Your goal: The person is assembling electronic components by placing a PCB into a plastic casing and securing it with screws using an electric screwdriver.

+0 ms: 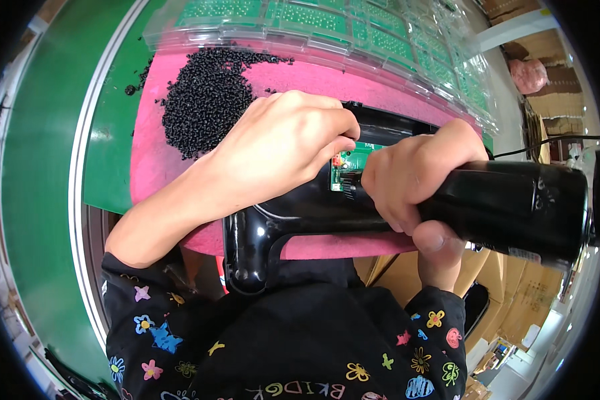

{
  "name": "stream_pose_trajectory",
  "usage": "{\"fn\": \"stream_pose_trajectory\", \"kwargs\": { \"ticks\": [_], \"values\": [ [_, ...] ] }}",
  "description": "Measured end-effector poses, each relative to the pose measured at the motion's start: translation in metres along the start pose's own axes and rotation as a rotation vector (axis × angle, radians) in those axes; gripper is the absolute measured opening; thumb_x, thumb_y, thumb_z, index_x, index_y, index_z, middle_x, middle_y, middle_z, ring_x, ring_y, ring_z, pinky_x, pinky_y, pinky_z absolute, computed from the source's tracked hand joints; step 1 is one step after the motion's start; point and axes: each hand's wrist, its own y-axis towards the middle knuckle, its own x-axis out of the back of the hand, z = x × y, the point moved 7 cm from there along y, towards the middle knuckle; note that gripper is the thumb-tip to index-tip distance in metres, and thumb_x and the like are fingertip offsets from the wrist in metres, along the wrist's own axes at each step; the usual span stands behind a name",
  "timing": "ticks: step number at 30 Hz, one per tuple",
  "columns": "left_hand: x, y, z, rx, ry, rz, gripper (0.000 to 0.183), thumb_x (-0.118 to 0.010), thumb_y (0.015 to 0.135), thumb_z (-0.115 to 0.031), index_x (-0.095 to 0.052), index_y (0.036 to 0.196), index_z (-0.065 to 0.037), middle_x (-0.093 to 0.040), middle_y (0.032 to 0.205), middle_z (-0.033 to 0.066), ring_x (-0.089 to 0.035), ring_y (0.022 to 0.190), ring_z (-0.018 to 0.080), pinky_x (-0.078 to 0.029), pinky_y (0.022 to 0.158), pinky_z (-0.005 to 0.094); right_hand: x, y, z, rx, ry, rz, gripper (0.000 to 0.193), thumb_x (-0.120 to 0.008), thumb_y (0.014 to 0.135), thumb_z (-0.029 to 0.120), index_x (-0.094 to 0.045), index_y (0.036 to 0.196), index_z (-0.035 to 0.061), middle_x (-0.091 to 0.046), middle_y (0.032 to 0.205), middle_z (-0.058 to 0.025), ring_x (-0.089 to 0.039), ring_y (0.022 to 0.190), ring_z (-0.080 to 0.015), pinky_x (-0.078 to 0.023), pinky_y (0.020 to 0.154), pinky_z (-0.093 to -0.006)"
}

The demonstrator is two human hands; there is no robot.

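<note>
My left hand [283, 150] rests on a glossy black plastic housing [273, 227] with a curved handle-like end, fingers curled at a small green circuit board [353, 163] set in it. My right hand [417, 177] grips a thick black cylindrical power tool [513, 207] whose tip meets the circuit board; the tip itself is hidden by my fingers. The housing lies on a pink mat [160, 160] at the near table edge.
A heap of small black pellet-like parts [203, 100] lies on the pink mat at upper left. Clear plastic trays of green circuit boards [340, 27] line the far side. A green surface [40, 167] runs on the left; cardboard boxes [520, 300] stand at lower right.
</note>
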Motion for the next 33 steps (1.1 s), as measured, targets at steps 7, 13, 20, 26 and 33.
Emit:
{"fn": "stream_pose_trajectory", "kwargs": {
  "ticks": [7,13,20,26,33],
  "values": [
    [-0.005,0.003,-0.005,-0.036,0.004,0.063,0.014,-0.071,0.079,-0.002,-0.068,0.092,0.002,-0.068,0.083,0.0157,-0.067,0.076,0.0366,-0.054,0.066,0.0417,0.003,-0.013,0.002,0.036,0.013,-0.176,0.039,-0.079,0.085,0.026,-0.048,0.1,0.0107,-0.05,0.063,0.004,-0.048,0.05,-0.0098,-0.038,0.053,-0.0282],
    [-0.013,-0.002,-0.002,-0.021,-0.027,0.167,0.016,-0.076,0.075,-0.005,-0.068,0.086,0.003,-0.067,0.081,0.0155,-0.067,0.073,0.0339,-0.054,0.065,0.0403,0.003,-0.01,0.018,0.273,0.13,-0.256,0.032,-0.072,0.087,0.026,-0.048,0.103,0.0127,-0.051,0.065,0.0053,-0.048,0.05,-0.008,-0.038,0.055,-0.0281],
    [-0.009,0.002,-0.01,-0.109,-0.154,0.135,0.014,-0.074,0.079,-0.006,-0.067,0.087,0.004,-0.067,0.081,0.0147,-0.067,0.072,0.0326,-0.054,0.064,0.0378,0.018,-0.016,0.041,0.412,0.291,-0.24,0.027,-0.068,0.089,0.023,-0.051,0.107,0.0126,-0.056,0.073,0.0045,-0.053,0.062,-0.0082,-0.041,0.071,-0.03],
    [-0.007,0.005,-0.006,-0.025,-0.218,0.112,0.013,-0.075,0.082,-0.006,-0.068,0.089,0.003,-0.069,0.081,0.0115,-0.068,0.07,0.024,-0.051,0.061,0.0319,0.028,-0.022,0.041,0.437,0.32,-0.245,0.027,-0.066,0.088,0.022,-0.051,0.108,0.0118,-0.055,0.074,0.0038,-0.052,0.062,-0.0093,-0.039,0.074,-0.0297],
    [-0.018,0.004,-0.002,0.099,-0.188,0.247,0.045,-0.083,0.076,-0.015,-0.065,0.115,-0.003,-0.068,0.101,0.0079,-0.06,0.071,0.0188,-0.05,0.062,0.0303,0.039,-0.035,0.044,0.397,0.181,-0.285,0.027,-0.066,0.089,0.024,-0.051,0.109,0.012,-0.054,0.07,0.0062,-0.052,0.058,-0.0068,-0.04,0.067,-0.0287]
  ]
}}
